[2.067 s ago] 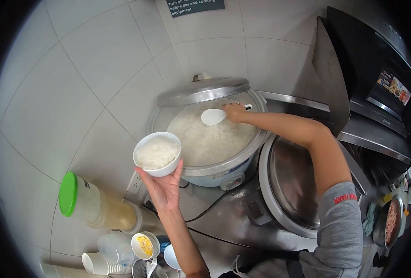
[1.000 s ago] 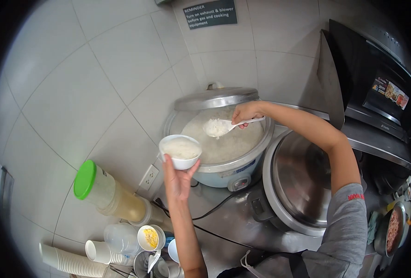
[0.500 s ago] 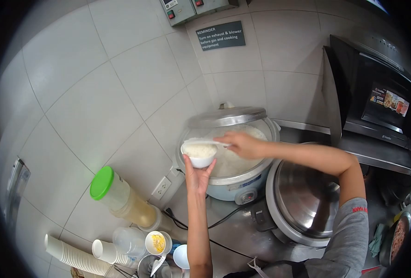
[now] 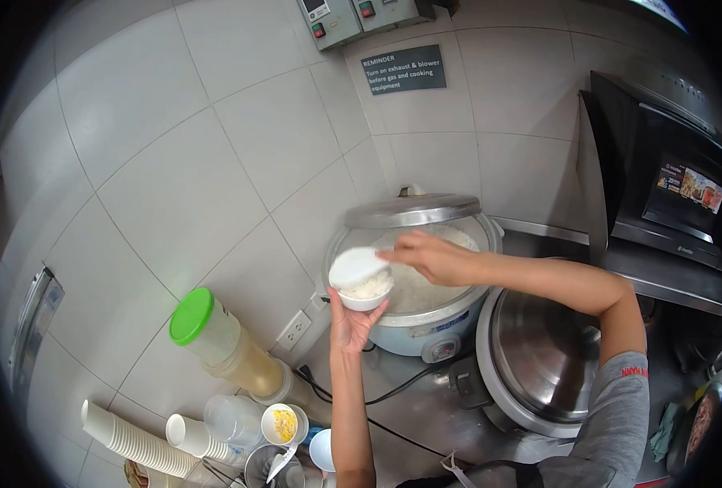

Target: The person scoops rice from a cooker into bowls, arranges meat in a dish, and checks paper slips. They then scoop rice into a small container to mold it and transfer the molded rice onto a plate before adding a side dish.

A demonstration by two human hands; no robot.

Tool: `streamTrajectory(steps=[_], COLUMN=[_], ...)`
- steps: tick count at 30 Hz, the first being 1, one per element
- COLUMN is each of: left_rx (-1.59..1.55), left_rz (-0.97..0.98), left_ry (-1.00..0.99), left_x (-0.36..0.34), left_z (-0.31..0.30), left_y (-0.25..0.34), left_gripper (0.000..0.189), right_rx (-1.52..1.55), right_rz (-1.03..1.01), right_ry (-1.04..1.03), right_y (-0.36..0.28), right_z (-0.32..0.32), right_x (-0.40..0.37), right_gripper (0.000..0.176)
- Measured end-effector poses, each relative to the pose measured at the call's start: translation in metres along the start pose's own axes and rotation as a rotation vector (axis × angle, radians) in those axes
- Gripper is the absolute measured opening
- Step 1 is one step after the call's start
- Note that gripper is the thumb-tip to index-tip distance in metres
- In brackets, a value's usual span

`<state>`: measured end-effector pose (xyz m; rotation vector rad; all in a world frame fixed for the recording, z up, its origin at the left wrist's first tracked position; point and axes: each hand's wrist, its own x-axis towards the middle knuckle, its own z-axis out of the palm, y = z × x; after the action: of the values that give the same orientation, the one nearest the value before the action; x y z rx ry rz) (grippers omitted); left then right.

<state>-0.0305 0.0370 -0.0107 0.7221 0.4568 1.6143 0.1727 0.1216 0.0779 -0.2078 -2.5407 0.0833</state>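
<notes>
My left hand [image 4: 353, 325] holds a small white bowl [image 4: 363, 302] from below, with its fingers around the sides. White rice [image 4: 369, 286] fills the bowl. In my right hand [image 4: 414, 254] is a white paddle [image 4: 357, 265], its broad flat end tilted over the bowl and partly covering the rice. Behind both hands stands a large light-blue rice cooker [image 4: 414, 335] with rice inside. Its metal lid [image 4: 414, 210] is tipped back at the rear.
A second cooker with a closed metal lid [image 4: 544, 350] stands right. At lower left are a green-lidded container [image 4: 192, 315], stacked cups [image 4: 137, 439] and a cup with yellow food [image 4: 284, 424]. A cable [image 4: 402, 381] crosses the counter. A black appliance [image 4: 678, 179] stands right.
The paddle has turned from edge-on to showing its broad face above the bowl. The view has shifted slightly, so the surroundings appear further right and lower.
</notes>
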Motion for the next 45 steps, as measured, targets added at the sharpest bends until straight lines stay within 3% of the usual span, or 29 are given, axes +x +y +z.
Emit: streamTrajectory(steps=[7, 9, 12, 15, 18, 21, 25, 29, 32, 38, 41, 43, 45], left_rx=[-0.139, -0.132, -0.067, -0.058, -0.079, -0.100, -0.076, -0.083, -0.019, 0.084, 0.041, -0.020, -0.019], left_rz=[-0.045, -0.049, -0.028, 0.018, 0.079, 0.179, 0.412, 0.507, 0.542, 0.462, 0.430, 0.388, 0.363], left_ry=[0.123, 0.097, 0.075, 0.007, -0.015, 0.003, 0.146, 0.155, 0.165, 0.157, 0.132, 0.132, 0.134], left_x=[0.002, -0.002, -0.008, -0.010, -0.007, -0.002, 0.002, 0.003, 0.001, -0.009, -0.010, -0.014, -0.020], left_z=[0.004, 0.008, 0.007, 0.001, -0.009, -0.018, 0.008, 0.004, -0.002, -0.020, -0.020, -0.024, -0.025], left_y=[0.003, 0.006, 0.004, 0.001, -0.005, -0.014, -0.027, -0.035, -0.035, -0.022, -0.014, -0.011, -0.010], left_gripper=[0.073, 0.073, 0.070, 0.066, 0.064, 0.063, 0.069, 0.073, 0.074, 0.071, 0.065, 0.065, 0.067], right_rx=[-0.051, -0.050, 0.275, 0.151, 0.185, 0.282, 0.382, 0.486, 0.407, 0.298, 0.630, 0.374, -0.031], right_rz=[-0.001, 0.031, 0.173, 0.074, 0.097, 0.193, 0.371, 0.467, 0.335, 0.256, 0.562, 0.622, 0.770], right_ry=[0.064, -0.015, 0.010, 0.022, -0.056, 0.125, 0.087, 0.125, 0.044, 0.024, -0.110, -0.089, -0.359], right_y=[0.001, -0.001, 0.006, 0.012, 0.016, 0.017, -0.021, -0.026, -0.029, -0.010, 0.019, 0.073, 0.139], right_z=[0.007, 0.012, -0.004, 0.009, 0.015, 0.020, 0.055, 0.034, 0.042, 0.025, 0.036, 0.052, 0.075], right_x=[-0.004, -0.007, 0.001, -0.004, -0.008, -0.008, -0.022, -0.009, -0.020, -0.008, -0.004, -0.010, -0.029], right_gripper=[0.056, 0.055, 0.050, 0.047, 0.051, 0.050, 0.051, 0.048, 0.047, 0.043, 0.042, 0.040, 0.037])
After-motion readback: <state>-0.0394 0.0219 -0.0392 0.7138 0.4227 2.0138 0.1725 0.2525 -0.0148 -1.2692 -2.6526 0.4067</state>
